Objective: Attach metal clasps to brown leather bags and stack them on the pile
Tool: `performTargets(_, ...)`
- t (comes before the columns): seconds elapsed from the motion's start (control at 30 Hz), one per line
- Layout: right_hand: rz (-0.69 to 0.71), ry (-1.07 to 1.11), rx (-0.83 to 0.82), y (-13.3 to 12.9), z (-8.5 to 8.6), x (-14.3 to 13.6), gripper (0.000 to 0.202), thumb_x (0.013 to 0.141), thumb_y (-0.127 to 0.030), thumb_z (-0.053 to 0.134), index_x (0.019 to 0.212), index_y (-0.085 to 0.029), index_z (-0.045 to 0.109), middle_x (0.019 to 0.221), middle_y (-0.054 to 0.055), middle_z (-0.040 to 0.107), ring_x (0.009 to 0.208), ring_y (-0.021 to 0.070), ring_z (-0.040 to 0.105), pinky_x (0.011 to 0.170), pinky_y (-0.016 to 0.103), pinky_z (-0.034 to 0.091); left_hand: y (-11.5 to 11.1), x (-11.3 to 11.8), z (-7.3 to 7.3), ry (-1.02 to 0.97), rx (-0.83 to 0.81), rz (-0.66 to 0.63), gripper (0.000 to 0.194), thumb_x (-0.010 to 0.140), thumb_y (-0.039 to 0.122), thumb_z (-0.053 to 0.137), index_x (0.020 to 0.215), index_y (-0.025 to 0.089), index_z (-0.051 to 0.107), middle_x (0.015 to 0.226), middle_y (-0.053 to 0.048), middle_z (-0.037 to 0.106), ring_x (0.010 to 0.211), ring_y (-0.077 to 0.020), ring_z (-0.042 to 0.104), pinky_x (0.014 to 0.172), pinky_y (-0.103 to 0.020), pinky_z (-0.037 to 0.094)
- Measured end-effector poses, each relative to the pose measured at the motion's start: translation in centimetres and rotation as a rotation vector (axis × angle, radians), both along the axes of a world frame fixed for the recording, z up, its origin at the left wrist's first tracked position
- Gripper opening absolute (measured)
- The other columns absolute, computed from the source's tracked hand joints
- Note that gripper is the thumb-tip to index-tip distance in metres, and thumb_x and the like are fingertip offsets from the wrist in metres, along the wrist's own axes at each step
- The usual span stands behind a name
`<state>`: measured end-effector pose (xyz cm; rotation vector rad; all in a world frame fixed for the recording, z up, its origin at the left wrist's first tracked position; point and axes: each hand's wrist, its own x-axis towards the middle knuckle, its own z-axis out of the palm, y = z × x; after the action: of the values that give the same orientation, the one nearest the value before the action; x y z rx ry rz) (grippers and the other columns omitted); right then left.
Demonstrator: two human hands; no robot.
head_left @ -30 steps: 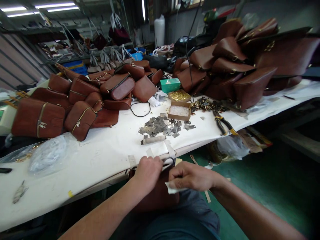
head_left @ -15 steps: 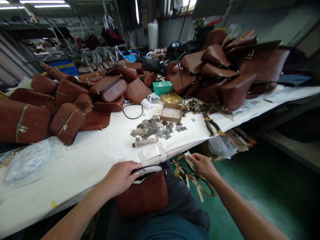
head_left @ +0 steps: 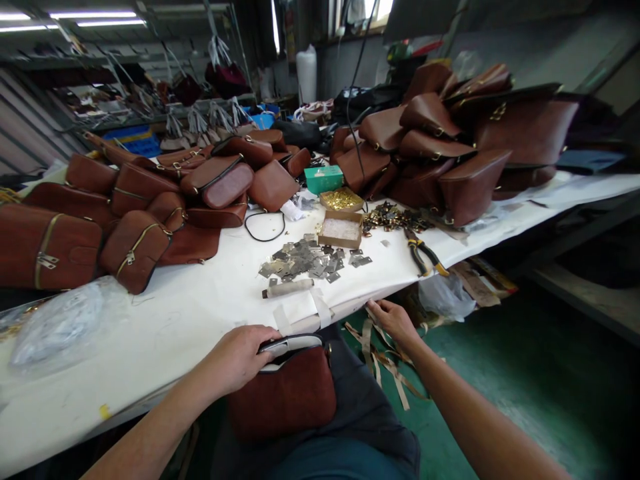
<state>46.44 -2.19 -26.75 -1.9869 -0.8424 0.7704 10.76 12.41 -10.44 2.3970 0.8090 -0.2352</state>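
A reddish-brown leather bag [head_left: 285, 393] rests on the person's lap with its top open and a pale lining showing. My left hand [head_left: 247, 357] grips the bag's rim at its upper left. At the table's front edge, my right hand [head_left: 393, 320] has its thumb and fingers pressed together; whatever is between them is too small to make out. Tan strips [head_left: 385, 363] hang below the table edge beside my right hand. White tape pieces [head_left: 323, 310] stick to the edge above the bag. A spool of grey thread [head_left: 289, 288] lies just behind them.
Metal plates [head_left: 305, 257] are scattered mid-table, near a cardboard box [head_left: 341, 229], a tray of gold parts [head_left: 343, 199] and a green box [head_left: 324, 179]. Pliers [head_left: 425, 253] lie at the right edge. Brown bags [head_left: 143, 250] pile up left and right [head_left: 473, 177]. Clear plastic [head_left: 57, 327] lies left.
My right hand has moved up and slightly left to the table edge, away from the pale strip it was holding. The strips hang lower. My left hand stays on the bag.
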Motion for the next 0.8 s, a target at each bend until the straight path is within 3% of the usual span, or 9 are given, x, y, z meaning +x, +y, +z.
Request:
performTargets(0.17,-0.022,0.026,-0.038,-0.2,0.5,-0.2,0.072,0.082,-0.082,0.057,0.090,-0.014,0.077,0.066,0.005,0.065,0.061,0.0184,0.053,0.056,0.028,0.035,0.1,-0.3,0.9,-0.035,-0.055,-0.010,0.039,0.085,0.017,0.059,0.118,0.031,0.076,0.116,0.002,0.078,0.105,-0.0195,0.070,0.093,-0.026,0.045)
performTargets(0.3,-0.025,0.032,-0.060,0.2,0.5,-0.4,0.078,0.082,-0.085,0.053,0.093,-0.012,0.078,0.065,0.009,0.067,0.062,0.0218,0.058,0.058,0.031,0.039,-0.5,-0.3,1.2,-0.037,-0.010,0.020,0.026,0.092,0.032,0.060,0.113,0.029,0.077,0.106,0.000,0.079,0.094,-0.0189,0.070,0.080,-0.025,0.045)
performTargets(0.4,-0.050,-0.005,-0.079,0.4,0.4,-0.6,0.077,0.083,-0.085,0.050,0.087,-0.013,0.077,0.069,0.012,0.069,0.068,0.0255,0.062,0.064,0.034,0.044,-1.2,0.3,0.9,0.036,0.142,0.053,0.024,0.092,0.043,0.063,0.106,0.030,0.078,0.095,-0.001,0.078,0.087,-0.0218,0.070,0.073,-0.028,0.043)
performTargets(0.53,-0.174,-0.130,-0.033,-0.4,0.8,-0.8,0.069,0.082,-0.080,0.057,0.097,-0.015,0.076,0.100,0.015,0.074,0.095,0.0324,0.066,0.088,0.042,0.048,-2.0,1.2,0.2,0.171,0.336,0.038,0.028,0.094,0.048,0.058,0.099,0.028,0.077,0.091,-0.007,0.078,0.089,-0.0294,0.072,0.073,-0.033,0.044)
performTargets(0.67,-0.363,-0.328,0.157,-3.5,2.2,-2.9,0.064,0.086,-0.066,0.061,0.124,-0.016,0.067,0.133,0.019,0.062,0.128,0.0342,0.054,0.113,0.046,0.039,-1.8,0.8,-0.1,0.085,0.217,-0.002,0.035,0.100,0.044,0.045,0.101,0.029,0.077,0.097,-0.006,0.079,0.095,-0.0281,0.073,0.082,-0.035,0.048)
performTargets(0.73,-0.257,-0.276,0.312,-5.0,2.9,-5.2,0.053,0.088,-0.059,0.064,0.126,-0.021,0.066,0.131,0.016,0.063,0.124,0.0329,0.057,0.108,0.046,0.044,-1.3,0.3,-0.1,0.027,0.076,-0.005,0.039,0.100,0.042,0.041,0.102,0.031,0.078,0.099,-0.004,0.079,0.095,-0.0265,0.073,0.086,-0.035,0.051)
performTargets(0.8,0.003,-0.053,0.329,-5.7,3.6,-7.9,0.060,0.086,-0.058,0.069,0.137,-0.028,0.062,0.124,0.010,0.067,0.111,0.0306,0.064,0.097,0.043,0.052,-0.7,-0.3,-0.3,-0.069,-0.038,0.031,0.036,0.094,0.051,0.051,0.099,0.032,0.081,0.102,-0.004,0.080,0.096,-0.0266,0.073,0.088,-0.034,0.054)
